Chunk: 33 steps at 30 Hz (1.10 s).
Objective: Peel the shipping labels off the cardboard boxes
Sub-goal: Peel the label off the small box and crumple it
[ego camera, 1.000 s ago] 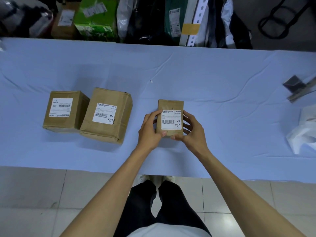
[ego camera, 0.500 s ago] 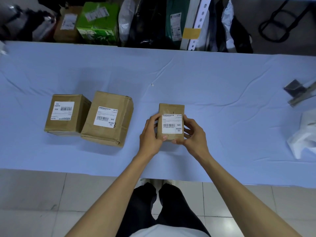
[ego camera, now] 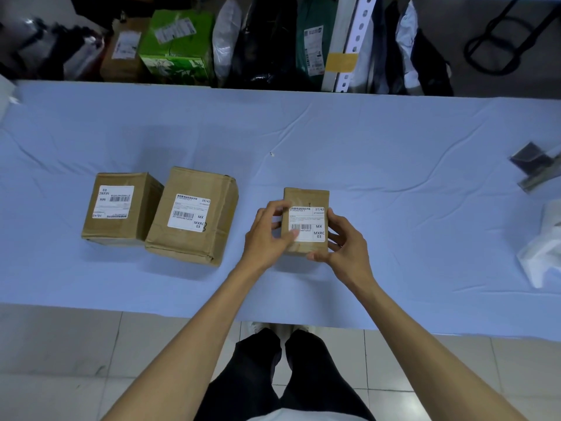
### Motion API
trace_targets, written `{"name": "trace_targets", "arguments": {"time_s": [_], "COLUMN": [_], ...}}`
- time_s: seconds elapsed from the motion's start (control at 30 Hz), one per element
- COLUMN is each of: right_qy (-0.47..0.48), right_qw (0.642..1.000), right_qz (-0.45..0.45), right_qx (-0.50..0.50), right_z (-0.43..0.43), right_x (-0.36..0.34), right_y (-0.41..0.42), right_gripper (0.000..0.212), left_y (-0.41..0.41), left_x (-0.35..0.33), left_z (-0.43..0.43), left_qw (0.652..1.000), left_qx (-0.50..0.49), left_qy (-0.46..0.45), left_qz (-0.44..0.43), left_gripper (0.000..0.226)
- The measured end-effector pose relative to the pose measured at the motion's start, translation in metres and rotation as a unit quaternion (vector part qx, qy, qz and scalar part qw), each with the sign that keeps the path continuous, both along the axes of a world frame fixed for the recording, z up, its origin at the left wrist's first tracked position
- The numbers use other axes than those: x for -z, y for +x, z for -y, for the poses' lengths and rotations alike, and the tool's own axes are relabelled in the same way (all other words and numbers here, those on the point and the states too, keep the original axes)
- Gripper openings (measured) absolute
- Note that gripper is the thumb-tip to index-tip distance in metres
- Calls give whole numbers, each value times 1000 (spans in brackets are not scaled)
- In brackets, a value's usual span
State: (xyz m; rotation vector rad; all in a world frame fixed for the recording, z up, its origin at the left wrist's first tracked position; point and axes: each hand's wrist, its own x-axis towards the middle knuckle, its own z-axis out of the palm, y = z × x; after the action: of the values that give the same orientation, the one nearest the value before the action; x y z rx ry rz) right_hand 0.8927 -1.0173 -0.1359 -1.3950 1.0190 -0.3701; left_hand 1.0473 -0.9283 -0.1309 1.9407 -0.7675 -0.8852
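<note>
While gripped between left hand (ego camera: 267, 235) and right hand (ego camera: 343, 238), small cardboard box (ego camera: 306, 197) sits upright on blue tablecloth (ego camera: 394, 177); left thumb overlaps its shipping label (ego camera: 308, 223).

Blue-clothed table (ego camera: 394, 141), pale tiled floor (ego camera: 60, 354), cluttered parcels (ego camera: 179, 41) behind

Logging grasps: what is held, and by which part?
The small brown cardboard box: left hand on its left side, thumb on the white label; right hand on its right side.
</note>
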Motion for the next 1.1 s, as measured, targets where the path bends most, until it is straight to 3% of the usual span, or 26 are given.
{"name": "trace_targets", "arguments": {"time_s": [0.13,0.23,0.73,1.1], "right_qy": [5,3,-24,-40], "right_qw": [1000,1000,999,998], "right_qz": [-1,-5,-12,-15], "right_qx": [4,-2,-35,-46], "right_z": [0,1,0,1], "right_x": [2,2,0,-2], "right_y": [0,0,-1,-1], "right_gripper": [92,91,95,91], "left_y": [4,0,2,3], "left_x": [3,5,3,-7], "left_z": [11,20,28,37], "left_qw": [991,989,984,959], "left_qx": [-114,-133,-58,19], "left_qy": [-57,-49,20,143], "left_qz": [51,38,165,242], "left_gripper": [14,10,9,20]}}
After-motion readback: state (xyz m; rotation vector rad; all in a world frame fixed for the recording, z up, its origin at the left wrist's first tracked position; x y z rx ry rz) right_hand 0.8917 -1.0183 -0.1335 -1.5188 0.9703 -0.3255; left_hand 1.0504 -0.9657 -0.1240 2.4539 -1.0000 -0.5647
